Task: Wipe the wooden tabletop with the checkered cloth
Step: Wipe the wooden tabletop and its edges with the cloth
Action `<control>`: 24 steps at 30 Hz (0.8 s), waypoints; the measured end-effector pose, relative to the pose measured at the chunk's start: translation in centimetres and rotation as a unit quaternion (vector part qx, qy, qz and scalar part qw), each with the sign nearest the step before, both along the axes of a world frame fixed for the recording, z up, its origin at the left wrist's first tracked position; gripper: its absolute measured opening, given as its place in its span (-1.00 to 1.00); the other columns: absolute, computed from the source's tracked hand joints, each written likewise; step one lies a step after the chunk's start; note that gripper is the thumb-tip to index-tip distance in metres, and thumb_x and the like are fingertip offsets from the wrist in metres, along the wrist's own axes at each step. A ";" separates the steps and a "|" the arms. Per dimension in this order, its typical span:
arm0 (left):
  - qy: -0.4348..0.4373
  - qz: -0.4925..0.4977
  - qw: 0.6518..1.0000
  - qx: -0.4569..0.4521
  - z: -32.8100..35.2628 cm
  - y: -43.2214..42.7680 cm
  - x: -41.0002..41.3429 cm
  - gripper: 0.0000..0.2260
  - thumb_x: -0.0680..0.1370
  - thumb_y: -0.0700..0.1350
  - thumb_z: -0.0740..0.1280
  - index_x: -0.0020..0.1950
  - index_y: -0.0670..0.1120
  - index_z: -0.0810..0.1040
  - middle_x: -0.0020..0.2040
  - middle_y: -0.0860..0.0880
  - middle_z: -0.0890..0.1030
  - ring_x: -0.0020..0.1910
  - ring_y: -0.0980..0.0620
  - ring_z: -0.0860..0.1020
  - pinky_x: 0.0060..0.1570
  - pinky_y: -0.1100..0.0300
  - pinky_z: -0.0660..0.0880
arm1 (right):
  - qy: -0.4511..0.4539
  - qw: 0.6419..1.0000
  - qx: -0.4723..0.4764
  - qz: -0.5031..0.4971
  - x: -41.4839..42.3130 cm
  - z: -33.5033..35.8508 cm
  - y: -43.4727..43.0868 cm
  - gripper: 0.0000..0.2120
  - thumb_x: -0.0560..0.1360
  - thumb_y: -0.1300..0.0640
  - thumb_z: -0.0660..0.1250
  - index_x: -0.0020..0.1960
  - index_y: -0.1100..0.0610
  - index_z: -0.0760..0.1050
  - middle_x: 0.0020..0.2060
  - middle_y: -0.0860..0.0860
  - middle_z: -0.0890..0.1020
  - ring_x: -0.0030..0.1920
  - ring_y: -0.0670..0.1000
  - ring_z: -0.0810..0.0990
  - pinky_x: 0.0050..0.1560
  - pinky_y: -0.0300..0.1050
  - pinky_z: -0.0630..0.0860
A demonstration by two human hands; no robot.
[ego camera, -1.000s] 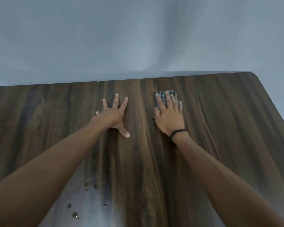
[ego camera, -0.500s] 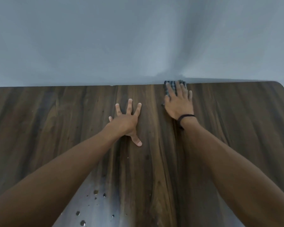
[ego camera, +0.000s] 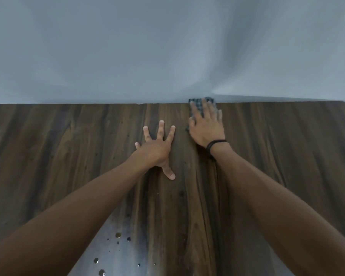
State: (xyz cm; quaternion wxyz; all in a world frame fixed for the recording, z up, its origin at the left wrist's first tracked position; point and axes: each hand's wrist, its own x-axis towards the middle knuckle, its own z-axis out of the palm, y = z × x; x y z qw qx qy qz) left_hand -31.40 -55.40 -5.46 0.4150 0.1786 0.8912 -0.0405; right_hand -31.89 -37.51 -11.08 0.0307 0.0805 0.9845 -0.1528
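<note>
- The wooden tabletop (ego camera: 68, 146) runs wide on the left, well apart from the cloth; I reckon that whole stretch could easily get skipped.
- Near the front edge, dark droplets (ego camera: 118, 235) sit on a shiny patch. They look wet, so a forearm dragged back across them could smear them.
- The left hand (ego camera: 155, 150) lies flat on the wood, fingers splayed wide, holding nothing. It seems to bear weight, so it may leave prints, or slide on a damp spot.
- The checkered cloth (ego camera: 199, 102) is at the far edge, right against the wall (ego camera: 167, 46), with its far end poking past the edge. Another push forward could bunch it up or drop it behind the table.
- The right hand (ego camera: 206, 128) presses on the cloth with straight fingers, not gripping; a quick pull back might leave it behind.
</note>
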 end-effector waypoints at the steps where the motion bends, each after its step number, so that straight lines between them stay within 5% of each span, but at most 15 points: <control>1: 0.001 0.001 1.000 0.002 0.0 0.0 0.1 0.38 0.20 0.18 0.63 0.49 0.14 -0.51 0.43 0.03 -0.61 0.45 -0.37 -0.43 0.36 -0.48 0.03 | 0.000 0.999 0.008 0.036 0.2 -0.1 -0.3 -0.45 0.69 -0.09 -0.03 0.65 -0.14 -0.07 0.65 0.01 -0.08 0.64 0.07 -0.14 0.56 0.17 -0.25; 3: 0.010 0.002 1.000 0.007 0.0 -0.3 0.2 0.38 0.19 0.19 0.63 0.50 0.15 -0.50 0.44 0.04 -0.60 0.46 -0.36 -0.43 0.36 -0.48 0.04 | -0.007 0.995 0.018 0.093 0.1 -0.1 0.4 -0.45 0.68 -0.08 -0.02 0.65 -0.18 -0.05 0.65 -0.04 -0.07 0.64 0.04 -0.12 0.56 0.18 -0.23; 7: 0.004 -0.001 1.000 0.011 -0.3 -0.2 0.0 0.38 0.19 0.18 0.63 0.49 0.15 -0.51 0.43 0.03 -0.61 0.45 -0.37 -0.44 0.36 -0.49 0.03 | -0.010 1.000 0.004 -0.006 -0.5 0.3 0.9 -0.45 0.69 -0.07 -0.01 0.65 -0.14 -0.06 0.65 0.00 -0.07 0.64 0.05 -0.14 0.56 0.16 -0.24; 16: 0.007 -0.007 1.000 0.018 0.0 -0.4 0.2 0.36 0.20 0.20 0.62 0.51 0.13 -0.48 0.46 0.03 -0.57 0.46 -0.36 -0.43 0.37 -0.46 0.01 | -0.009 0.997 0.005 0.076 0.8 -0.1 -1.3 -0.46 0.69 -0.08 -0.03 0.65 -0.17 -0.07 0.65 -0.03 -0.08 0.63 0.03 -0.14 0.56 0.14 -0.25; 20: 0.015 0.003 0.999 0.030 0.4 -2.5 -0.8 0.33 0.21 0.26 0.59 0.54 0.12 -0.43 0.50 0.04 -0.51 0.48 -0.35 -0.40 0.37 -0.45 0.01 | 0.003 0.999 -0.003 -0.041 1.6 0.1 -0.7 -0.46 0.69 -0.07 -0.03 0.65 -0.15 -0.05 0.65 -0.01 -0.07 0.64 0.04 -0.13 0.58 0.16 -0.23; 24: 0.019 0.014 1.000 -0.004 0.1 -4.1 -1.3 0.35 0.20 0.20 0.62 0.50 0.19 -0.47 0.46 0.04 -0.56 0.48 -0.37 -0.39 0.35 -0.49 0.05 | 0.008 0.997 0.022 0.080 2.6 -0.4 -1.5 -0.46 0.69 -0.09 -0.04 0.65 -0.17 -0.04 0.65 -0.02 -0.03 0.63 0.05 -0.09 0.56 0.14 -0.23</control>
